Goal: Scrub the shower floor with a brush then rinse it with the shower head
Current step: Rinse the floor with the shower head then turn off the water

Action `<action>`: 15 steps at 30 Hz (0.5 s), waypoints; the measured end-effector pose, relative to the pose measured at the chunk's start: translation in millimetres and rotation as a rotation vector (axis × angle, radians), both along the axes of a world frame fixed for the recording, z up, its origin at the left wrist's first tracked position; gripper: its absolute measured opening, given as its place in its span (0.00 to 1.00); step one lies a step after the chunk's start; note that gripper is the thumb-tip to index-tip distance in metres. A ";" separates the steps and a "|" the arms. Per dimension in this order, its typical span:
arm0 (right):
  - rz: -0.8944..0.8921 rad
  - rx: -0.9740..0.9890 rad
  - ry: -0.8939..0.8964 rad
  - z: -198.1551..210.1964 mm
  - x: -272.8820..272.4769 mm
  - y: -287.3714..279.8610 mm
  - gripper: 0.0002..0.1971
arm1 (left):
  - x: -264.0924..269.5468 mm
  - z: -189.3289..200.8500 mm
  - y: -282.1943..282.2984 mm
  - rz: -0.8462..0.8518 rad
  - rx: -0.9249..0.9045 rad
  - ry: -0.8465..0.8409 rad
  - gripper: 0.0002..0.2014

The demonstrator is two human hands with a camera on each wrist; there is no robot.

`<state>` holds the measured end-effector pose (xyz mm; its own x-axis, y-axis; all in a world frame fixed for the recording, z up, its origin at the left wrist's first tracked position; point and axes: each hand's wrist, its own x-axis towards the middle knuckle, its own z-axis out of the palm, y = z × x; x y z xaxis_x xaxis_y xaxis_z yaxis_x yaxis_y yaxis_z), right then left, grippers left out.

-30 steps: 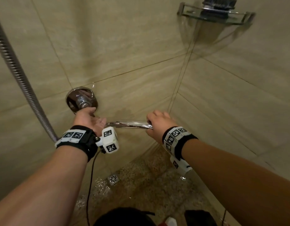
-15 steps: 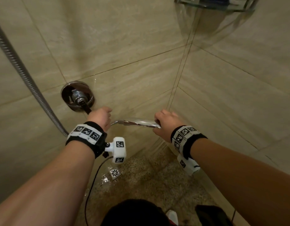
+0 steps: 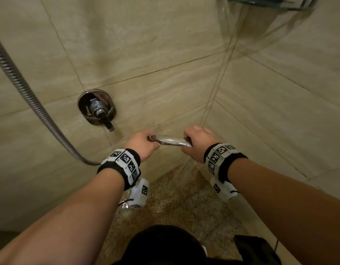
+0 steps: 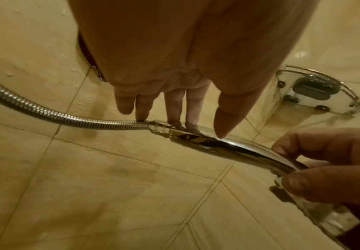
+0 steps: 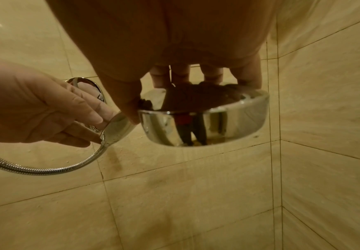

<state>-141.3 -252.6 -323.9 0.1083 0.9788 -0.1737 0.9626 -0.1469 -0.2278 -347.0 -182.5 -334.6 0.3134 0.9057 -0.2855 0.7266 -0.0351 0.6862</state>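
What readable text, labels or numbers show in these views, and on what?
No readable text in any view.
Wristbands: black-and-white square marker patterns only; tiny print beside them is too small to read.
Shower head, hose, wall valve: no markings visible.

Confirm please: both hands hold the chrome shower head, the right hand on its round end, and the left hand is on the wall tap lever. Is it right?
Not quite. The left hand is on the shower head handle, near the hose, apart from the tap lever, as the head view shows. The right hand does hold the round end.
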 end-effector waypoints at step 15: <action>0.018 -0.021 0.014 -2.9 -2.4 8.6 0.11 | 4.2 -2.5 2.6 -0.056 0.011 0.023 0.10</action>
